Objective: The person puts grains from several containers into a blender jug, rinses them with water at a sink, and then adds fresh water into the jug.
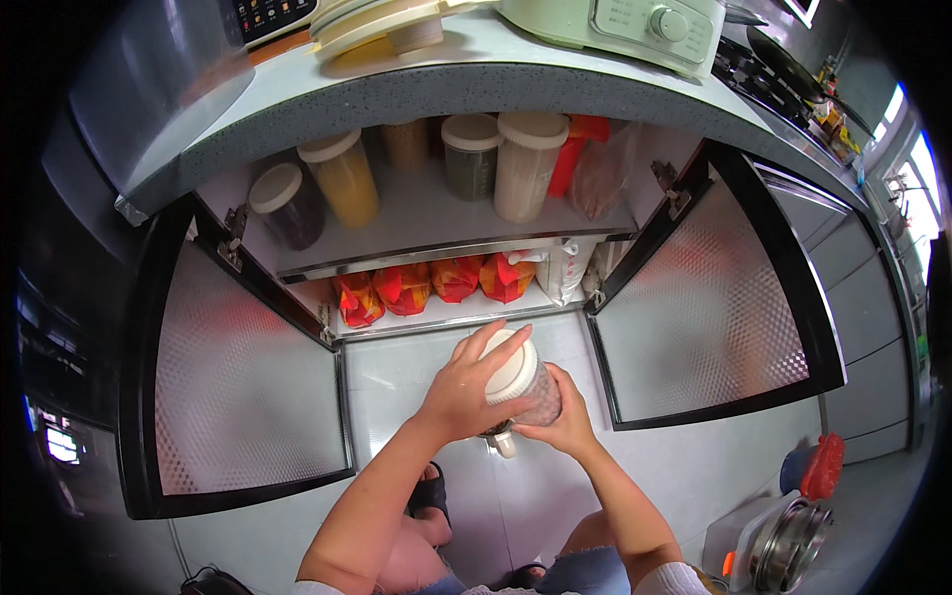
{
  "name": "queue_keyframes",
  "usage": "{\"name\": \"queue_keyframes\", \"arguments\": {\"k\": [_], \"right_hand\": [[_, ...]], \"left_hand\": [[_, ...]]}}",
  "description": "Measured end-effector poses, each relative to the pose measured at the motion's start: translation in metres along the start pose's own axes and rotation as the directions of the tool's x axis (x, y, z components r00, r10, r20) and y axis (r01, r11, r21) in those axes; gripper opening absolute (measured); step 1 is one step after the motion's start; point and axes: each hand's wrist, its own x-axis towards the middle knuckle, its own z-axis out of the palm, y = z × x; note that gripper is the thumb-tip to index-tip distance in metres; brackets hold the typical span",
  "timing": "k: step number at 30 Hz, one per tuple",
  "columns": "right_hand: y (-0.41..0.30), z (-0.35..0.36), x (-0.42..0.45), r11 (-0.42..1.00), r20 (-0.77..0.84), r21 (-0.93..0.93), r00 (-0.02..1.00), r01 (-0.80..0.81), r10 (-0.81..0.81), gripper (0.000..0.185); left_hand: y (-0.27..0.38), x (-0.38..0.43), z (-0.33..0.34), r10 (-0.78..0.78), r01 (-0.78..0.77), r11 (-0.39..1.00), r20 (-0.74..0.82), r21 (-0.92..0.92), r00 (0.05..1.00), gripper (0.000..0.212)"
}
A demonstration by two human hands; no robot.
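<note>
A clear plastic jar [547, 398] with a ribbed cream lid [513, 378] is held tilted between my two hands in front of the open cabinet. My left hand [472, 383] lies over the lid with its fingers spread across it. My right hand [569, 416] grips the jar's side and lower part. The contents look pinkish. Just below the jar, a small handled vessel [504, 442] with dark contents shows partly; the hands and jar hide the rest of it.
Lidded jars [346, 182] line the cabinet shelf [416, 216], above red-orange packages [401, 286]. Glass doors stand open at left [245, 372] and right [706, 312]. A green appliance [625, 33] sits on the counter [476, 56]. Metal pans [792, 543] rest on the lower right.
</note>
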Motion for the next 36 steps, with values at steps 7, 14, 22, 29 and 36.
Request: {"name": "queue_keyframes", "arguments": {"k": [7,14,22,29,36], "right_hand": [[-0.028,0.011,0.029,0.985,-0.026,-0.158,0.997,0.063,-0.068,0.139],[-0.03,0.042,0.06,0.998,-0.039,-0.05,0.998,0.043,-0.045,0.142],[-0.045,0.076,0.185,0.968,-0.066,0.041,0.967,0.247,-0.244,0.144],[-0.052,0.093,0.366,0.986,-0.302,0.034,0.942,0.165,-0.147,0.156],[-0.096,0.111,0.414,0.906,-0.24,-0.39,0.968,-0.162,0.07,0.133]], "left_hand": [[-0.011,0.005,-0.012,0.037,-0.029,0.996,-0.096,0.083,0.995,0.117],[-0.02,0.015,-0.029,0.168,-0.123,0.968,-0.2,0.218,0.965,0.096],[-0.026,0.006,-0.05,0.065,-0.017,0.997,-0.65,0.08,0.757,0.121],[-0.082,0.021,-0.022,-0.235,-0.036,0.932,-0.675,-0.361,0.699,0.113],[-0.14,0.002,-0.035,-0.36,-0.044,0.872,-0.701,-0.487,0.616,0.111]]}}
